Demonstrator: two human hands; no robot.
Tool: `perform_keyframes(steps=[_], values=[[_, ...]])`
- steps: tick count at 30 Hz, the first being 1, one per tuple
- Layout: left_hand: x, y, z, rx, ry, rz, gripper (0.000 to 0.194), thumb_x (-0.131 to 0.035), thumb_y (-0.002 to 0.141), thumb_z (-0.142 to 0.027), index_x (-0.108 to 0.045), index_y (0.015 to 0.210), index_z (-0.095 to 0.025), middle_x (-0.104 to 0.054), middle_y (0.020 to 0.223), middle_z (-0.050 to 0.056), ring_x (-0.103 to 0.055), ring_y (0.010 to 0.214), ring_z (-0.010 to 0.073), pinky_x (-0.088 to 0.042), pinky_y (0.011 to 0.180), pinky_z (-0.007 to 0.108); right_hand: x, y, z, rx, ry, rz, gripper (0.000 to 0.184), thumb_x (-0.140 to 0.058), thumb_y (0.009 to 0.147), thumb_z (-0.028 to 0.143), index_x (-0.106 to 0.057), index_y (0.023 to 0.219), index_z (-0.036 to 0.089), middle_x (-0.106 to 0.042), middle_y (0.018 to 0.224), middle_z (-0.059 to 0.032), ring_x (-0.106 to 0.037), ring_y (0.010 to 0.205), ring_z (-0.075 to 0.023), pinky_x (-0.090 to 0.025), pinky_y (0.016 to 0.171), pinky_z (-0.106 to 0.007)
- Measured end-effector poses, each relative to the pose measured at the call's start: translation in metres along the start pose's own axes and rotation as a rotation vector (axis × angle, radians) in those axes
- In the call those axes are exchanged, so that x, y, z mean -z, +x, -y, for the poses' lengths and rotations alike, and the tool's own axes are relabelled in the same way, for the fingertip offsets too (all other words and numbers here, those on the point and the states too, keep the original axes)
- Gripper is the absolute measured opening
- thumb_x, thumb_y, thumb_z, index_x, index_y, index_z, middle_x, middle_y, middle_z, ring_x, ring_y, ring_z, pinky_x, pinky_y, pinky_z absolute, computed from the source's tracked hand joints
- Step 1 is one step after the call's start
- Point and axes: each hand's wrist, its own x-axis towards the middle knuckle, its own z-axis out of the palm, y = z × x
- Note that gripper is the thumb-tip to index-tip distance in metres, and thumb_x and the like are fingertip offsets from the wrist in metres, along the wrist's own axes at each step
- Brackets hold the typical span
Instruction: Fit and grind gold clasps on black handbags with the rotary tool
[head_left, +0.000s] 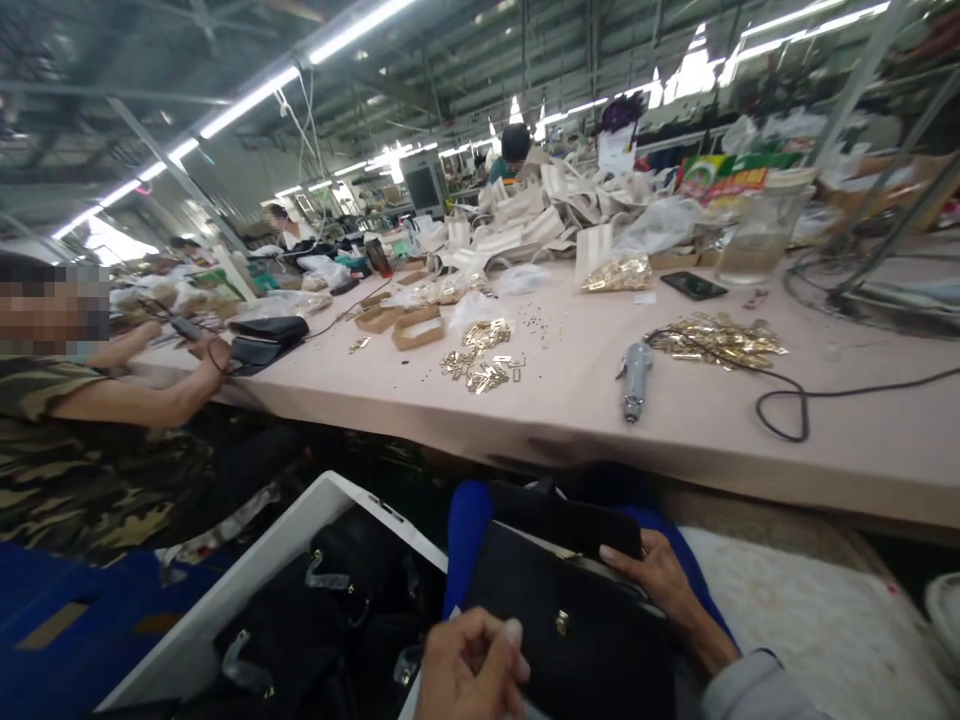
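A black handbag (570, 640) with a small gold clasp lies on my lap, below the table's edge. My right hand (664, 585) grips its upper right side, with the fingers pressed along the flap. My left hand (469, 665) hovers at the bag's lower left with its fingers curled in; whatever they hold is hidden. A blue cloth (466, 525) shows under the bag.
A white bin (300, 525) of black bags stands at my left. On the pink table (570, 410) lie an electric screwdriver (636, 378) with its cable, heaps of gold fittings (716, 340), a phone (694, 285) and small boxes. A co-worker in a camouflage shirt (82, 450) works at the left.
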Motion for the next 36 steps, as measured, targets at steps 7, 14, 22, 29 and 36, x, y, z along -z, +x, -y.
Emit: perform_keyframes(steps=[7, 14, 22, 29, 36], values=[[-0.028, 0.060, -0.077, -0.204, -0.131, -0.091, 0.054, -0.077, 0.082, -0.054, -0.068, 0.114, -0.012, -0.077, 0.081, 0.011, -0.075, 0.068, 0.0221, -0.058, 0.055, 0.026, -0.002, 0.001, 0.005, -0.035, 0.076, 0.115, 0.049, -0.088, 0.065, 0.056, -0.075, 0.084, 0.012, -0.066, 0.072, -0.0074, -0.061, 0.068, -0.0221, -0.051, 0.065, -0.033], [-0.070, 0.100, -0.062, -0.153, -0.347, 0.103, 0.045, -0.085, 0.067, -0.019, -0.073, 0.109, -0.006, -0.076, 0.069, 0.007, -0.072, 0.059, 0.0168, -0.055, 0.056, 0.023, 0.006, 0.005, -0.005, -0.022, 0.109, 0.162, 0.048, -0.088, 0.067, 0.052, -0.073, 0.084, 0.009, -0.063, 0.071, -0.0039, -0.050, 0.061, -0.0126, -0.039, 0.057, -0.024], [-0.077, 0.099, -0.055, -0.432, -0.031, -0.012, 0.019, -0.069, 0.083, -0.017, -0.074, 0.065, -0.017, -0.072, 0.063, 0.005, -0.068, 0.060, 0.0159, -0.055, 0.062, 0.027, 0.016, 0.016, -0.020, -0.005, 0.111, 0.148, 0.045, -0.087, 0.070, 0.050, -0.071, 0.080, 0.009, -0.055, 0.064, 0.0002, -0.042, 0.057, -0.0096, -0.031, 0.056, -0.023], [-0.061, 0.120, -0.058, -0.274, -0.229, -0.373, 0.014, -0.070, 0.078, -0.020, -0.064, 0.091, -0.016, -0.076, 0.070, 0.006, -0.070, 0.055, 0.0178, -0.055, 0.051, 0.025, 0.021, 0.017, -0.033, 0.036, 0.026, 0.197, 0.043, -0.082, 0.077, 0.051, -0.070, 0.083, 0.010, -0.057, 0.068, -0.0009, -0.048, 0.063, -0.0120, -0.035, 0.060, -0.024], [-0.066, 0.131, -0.046, -0.074, -0.173, -0.379, 0.041, -0.072, 0.083, -0.049, -0.061, 0.095, -0.011, -0.069, 0.055, 0.004, -0.062, 0.040, 0.0147, -0.045, 0.036, 0.020, 0.024, 0.015, -0.033, 0.046, 0.059, 0.222, 0.042, -0.083, 0.076, 0.049, -0.071, 0.083, 0.009, -0.060, 0.072, -0.0026, -0.050, 0.065, -0.0131, -0.037, 0.061, -0.025]])
